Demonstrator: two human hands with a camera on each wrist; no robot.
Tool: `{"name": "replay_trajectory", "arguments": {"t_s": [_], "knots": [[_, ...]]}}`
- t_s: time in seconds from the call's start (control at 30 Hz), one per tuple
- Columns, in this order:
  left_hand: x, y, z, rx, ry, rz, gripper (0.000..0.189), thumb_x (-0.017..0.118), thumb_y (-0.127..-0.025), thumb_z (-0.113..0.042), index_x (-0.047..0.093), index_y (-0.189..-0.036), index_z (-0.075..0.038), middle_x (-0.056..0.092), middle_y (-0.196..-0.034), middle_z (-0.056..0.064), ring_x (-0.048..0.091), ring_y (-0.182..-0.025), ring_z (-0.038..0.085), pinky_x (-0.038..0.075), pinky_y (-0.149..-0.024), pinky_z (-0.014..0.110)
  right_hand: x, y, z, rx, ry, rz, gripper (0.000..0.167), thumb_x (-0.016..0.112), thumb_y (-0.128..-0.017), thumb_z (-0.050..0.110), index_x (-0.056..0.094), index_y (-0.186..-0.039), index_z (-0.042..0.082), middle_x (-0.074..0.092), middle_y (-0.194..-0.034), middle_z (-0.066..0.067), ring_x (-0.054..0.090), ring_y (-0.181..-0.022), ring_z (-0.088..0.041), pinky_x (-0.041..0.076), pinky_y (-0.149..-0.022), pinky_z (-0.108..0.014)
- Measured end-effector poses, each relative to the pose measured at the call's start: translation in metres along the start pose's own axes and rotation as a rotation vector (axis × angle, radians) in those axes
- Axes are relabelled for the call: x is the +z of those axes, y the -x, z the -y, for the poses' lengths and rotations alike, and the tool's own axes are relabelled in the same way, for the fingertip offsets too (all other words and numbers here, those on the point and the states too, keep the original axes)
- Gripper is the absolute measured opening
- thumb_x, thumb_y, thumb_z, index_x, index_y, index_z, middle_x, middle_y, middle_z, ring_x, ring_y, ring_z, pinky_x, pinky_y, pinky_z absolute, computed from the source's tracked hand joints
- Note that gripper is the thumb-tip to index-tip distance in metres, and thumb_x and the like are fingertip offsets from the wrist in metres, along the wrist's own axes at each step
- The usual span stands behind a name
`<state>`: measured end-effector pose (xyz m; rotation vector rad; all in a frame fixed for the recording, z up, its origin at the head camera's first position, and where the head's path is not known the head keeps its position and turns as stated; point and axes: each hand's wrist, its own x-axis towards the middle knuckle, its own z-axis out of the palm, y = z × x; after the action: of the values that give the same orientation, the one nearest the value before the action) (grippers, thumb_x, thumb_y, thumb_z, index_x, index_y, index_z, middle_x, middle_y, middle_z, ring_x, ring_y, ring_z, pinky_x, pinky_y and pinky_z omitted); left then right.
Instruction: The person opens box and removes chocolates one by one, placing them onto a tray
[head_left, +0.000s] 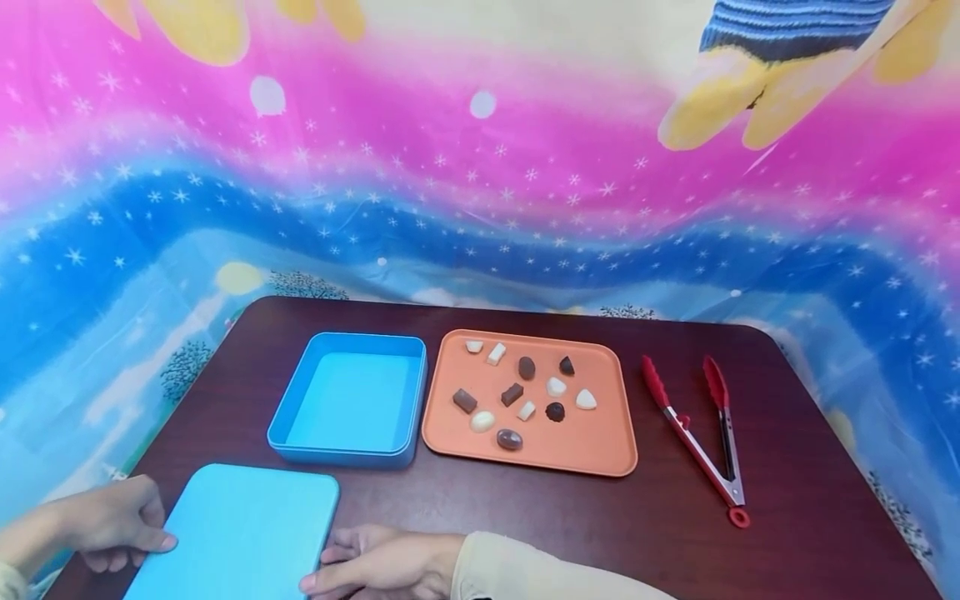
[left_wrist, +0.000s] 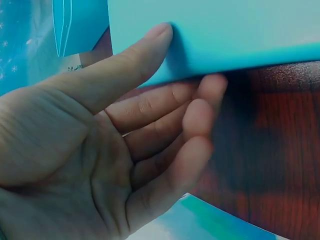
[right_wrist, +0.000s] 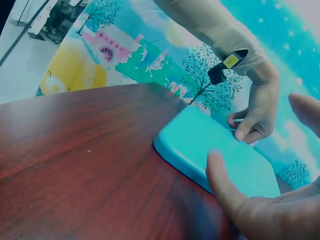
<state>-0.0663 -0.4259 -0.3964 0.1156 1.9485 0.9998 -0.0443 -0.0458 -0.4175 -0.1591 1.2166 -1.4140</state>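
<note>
A flat light-blue lid (head_left: 240, 533) lies at the front left of the table, between both hands. My left hand (head_left: 123, 525) pinches its left edge. In the left wrist view the thumb (left_wrist: 157, 42) lies on the lid's top, with the fingers (left_wrist: 200, 117) bent at and below its edge. My right hand (head_left: 386, 562) is at the opposite edge, thumb tip against the lid. The right wrist view shows that thumb (right_wrist: 217, 170) extended over the lid (right_wrist: 215, 150), spread wide from the forefinger (right_wrist: 307, 112). Behind the lid stands an uncovered blue box (head_left: 352, 400), nothing inside.
An orange tray (head_left: 592, 450) right of the box carries several brown and white chocolate-like pieces (head_left: 510, 439). Red-tipped tongs (head_left: 705, 450) lie spread on the dark wooden table (head_left: 540, 533) farther right. A printed cloth (head_left: 465, 208) hangs behind the table.
</note>
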Motion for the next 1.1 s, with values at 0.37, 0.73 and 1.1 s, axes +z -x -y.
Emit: {"name": "replay_trajectory", "arguments": {"t_s": [0.37,0.73,1.1], "knots": [[-0.005,0.002,0.014,0.113,0.187,0.163,0.059,0.053,-0.106,-0.020,0.042,-0.085,0.034,0.067,-0.065,-0.007,0.052,-0.053,-0.005,0.037,-0.051,0.011,0.014,0.003,-0.002,-0.028,-0.014,-0.065,0.071,0.056,-0.104,0.029,0.023,-0.156,-0.006,0.056,-0.145,-0.016,0.050,-0.142,-0.027,0.038,-0.122,-0.045],[-0.012,0.010,0.020,0.155,0.259,0.177,0.054,0.052,-0.106,-0.014,0.035,-0.079,0.030,0.068,-0.063,0.024,0.065,-0.056,-0.001,0.047,-0.052,0.012,0.020,-0.001,-0.004,-0.059,-0.070,-0.149,0.053,0.058,-0.102,0.032,0.052,-0.136,-0.009,0.063,-0.137,-0.013,0.058,-0.134,-0.029,0.045,-0.117,-0.041],[-0.014,0.015,0.012,0.155,0.297,0.204,0.053,0.048,-0.107,-0.013,0.038,-0.084,0.034,0.075,-0.072,-0.002,0.071,-0.062,0.001,0.055,-0.057,0.013,0.018,0.003,-0.008,-0.192,-0.047,-0.147,0.066,0.057,-0.102,0.021,0.030,-0.151,-0.015,0.053,-0.148,-0.024,0.053,-0.138,-0.034,0.042,-0.118,-0.047]]}}
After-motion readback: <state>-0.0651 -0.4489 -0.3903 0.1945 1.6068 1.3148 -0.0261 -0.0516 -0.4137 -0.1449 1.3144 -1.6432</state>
